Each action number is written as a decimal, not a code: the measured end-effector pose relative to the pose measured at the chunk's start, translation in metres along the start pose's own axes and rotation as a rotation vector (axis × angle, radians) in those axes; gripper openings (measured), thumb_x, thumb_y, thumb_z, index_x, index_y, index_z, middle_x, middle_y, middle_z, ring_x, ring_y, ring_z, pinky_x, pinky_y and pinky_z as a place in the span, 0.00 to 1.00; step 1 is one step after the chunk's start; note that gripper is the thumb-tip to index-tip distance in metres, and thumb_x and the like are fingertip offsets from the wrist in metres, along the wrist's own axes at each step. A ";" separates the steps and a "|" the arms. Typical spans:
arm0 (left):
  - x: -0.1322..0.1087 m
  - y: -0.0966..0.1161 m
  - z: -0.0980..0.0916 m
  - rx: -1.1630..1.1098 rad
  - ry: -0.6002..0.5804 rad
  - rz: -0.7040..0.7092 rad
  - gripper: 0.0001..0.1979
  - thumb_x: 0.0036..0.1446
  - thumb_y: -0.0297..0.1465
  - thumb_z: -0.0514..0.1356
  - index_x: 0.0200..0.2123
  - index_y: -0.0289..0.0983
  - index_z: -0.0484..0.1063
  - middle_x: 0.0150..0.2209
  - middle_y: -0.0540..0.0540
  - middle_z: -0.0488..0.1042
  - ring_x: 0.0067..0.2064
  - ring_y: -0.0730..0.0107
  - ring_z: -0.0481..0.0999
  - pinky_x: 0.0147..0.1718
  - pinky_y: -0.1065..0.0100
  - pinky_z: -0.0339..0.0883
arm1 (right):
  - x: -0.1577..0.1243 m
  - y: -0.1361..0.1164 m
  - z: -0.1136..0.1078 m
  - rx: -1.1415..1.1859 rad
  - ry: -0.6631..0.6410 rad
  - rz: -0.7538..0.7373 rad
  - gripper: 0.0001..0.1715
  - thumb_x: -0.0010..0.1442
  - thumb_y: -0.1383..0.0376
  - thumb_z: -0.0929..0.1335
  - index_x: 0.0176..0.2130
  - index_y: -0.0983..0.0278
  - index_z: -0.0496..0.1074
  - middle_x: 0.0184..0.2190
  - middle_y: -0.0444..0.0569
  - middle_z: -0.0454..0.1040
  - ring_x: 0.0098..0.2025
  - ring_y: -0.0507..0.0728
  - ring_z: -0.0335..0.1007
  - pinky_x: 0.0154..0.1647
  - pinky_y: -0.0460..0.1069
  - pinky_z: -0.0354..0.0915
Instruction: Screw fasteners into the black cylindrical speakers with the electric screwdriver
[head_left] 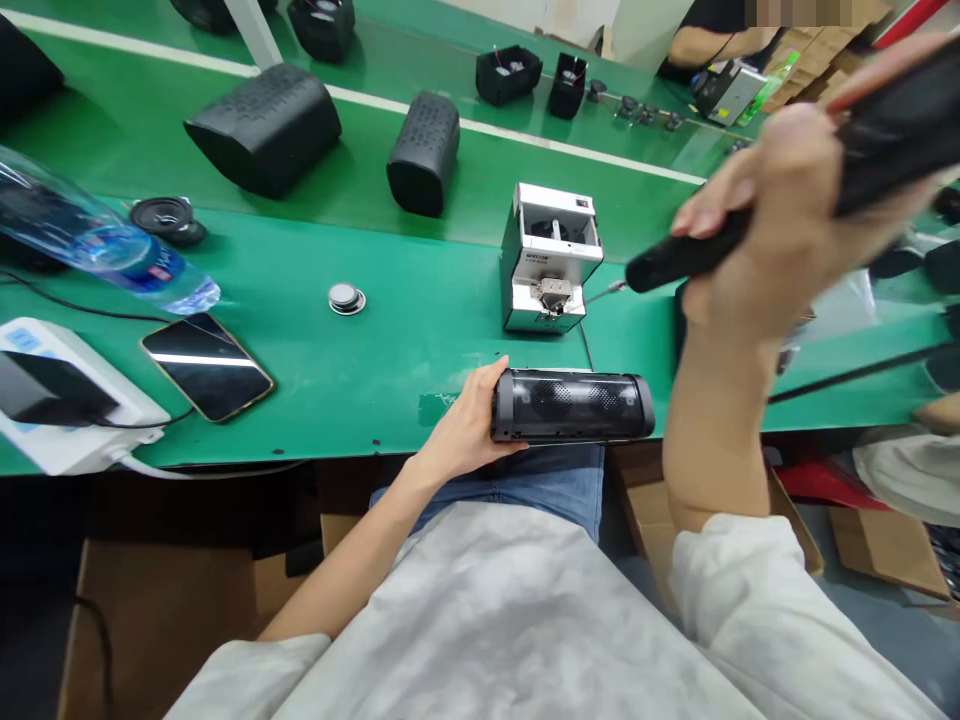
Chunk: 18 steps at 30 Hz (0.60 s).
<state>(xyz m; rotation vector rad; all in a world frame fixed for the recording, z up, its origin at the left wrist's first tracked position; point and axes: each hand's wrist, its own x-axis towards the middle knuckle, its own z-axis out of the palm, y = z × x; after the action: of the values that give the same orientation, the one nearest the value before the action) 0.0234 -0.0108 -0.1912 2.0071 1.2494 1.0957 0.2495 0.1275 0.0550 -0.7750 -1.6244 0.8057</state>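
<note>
Two hands busy: my left hand (465, 425) grips a black cylindrical mesh speaker (571, 406), my right hand (780, 215) clasps a black electric screwdriver (787, 195); the blue water-bottle label (142, 262) is unreadable.

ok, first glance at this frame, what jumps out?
The right hand, raised at the right with its grip closed on a black electric screwdriver whose tip points at the small silver screw feeder box mid-bench. Below it, the left hand steadies a black cylindrical speaker with a mesh grille at the near edge of the green bench. A dark smartphone lies at the left.
</note>
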 end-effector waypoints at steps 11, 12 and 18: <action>0.001 0.000 -0.001 -0.025 -0.003 0.002 0.73 0.56 0.34 0.83 0.85 0.51 0.32 0.78 0.28 0.59 0.79 0.29 0.65 0.74 0.30 0.69 | 0.049 0.052 0.070 0.037 0.272 -0.234 0.51 0.42 0.18 0.78 0.40 0.50 0.61 0.26 0.34 0.64 0.19 0.49 0.51 0.18 0.58 0.59; 0.001 0.001 -0.001 -0.022 -0.005 0.003 0.73 0.56 0.34 0.83 0.85 0.51 0.32 0.77 0.28 0.59 0.79 0.29 0.65 0.74 0.30 0.69 | 0.053 0.053 0.070 0.030 0.265 -0.220 0.51 0.42 0.18 0.78 0.39 0.50 0.62 0.25 0.34 0.63 0.19 0.49 0.52 0.18 0.58 0.59; 0.001 0.001 -0.002 -0.008 -0.006 0.002 0.73 0.55 0.33 0.83 0.85 0.51 0.32 0.77 0.28 0.60 0.78 0.29 0.66 0.74 0.29 0.69 | 0.074 0.070 0.066 0.043 0.338 -0.170 0.59 0.27 0.10 0.73 0.36 0.49 0.60 0.21 0.34 0.58 0.17 0.47 0.46 0.13 0.57 0.52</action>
<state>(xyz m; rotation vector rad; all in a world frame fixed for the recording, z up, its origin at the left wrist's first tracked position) 0.0221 -0.0104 -0.1888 2.0046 1.2384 1.0926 0.1764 0.2204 0.0262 -0.6911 -1.3444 0.5529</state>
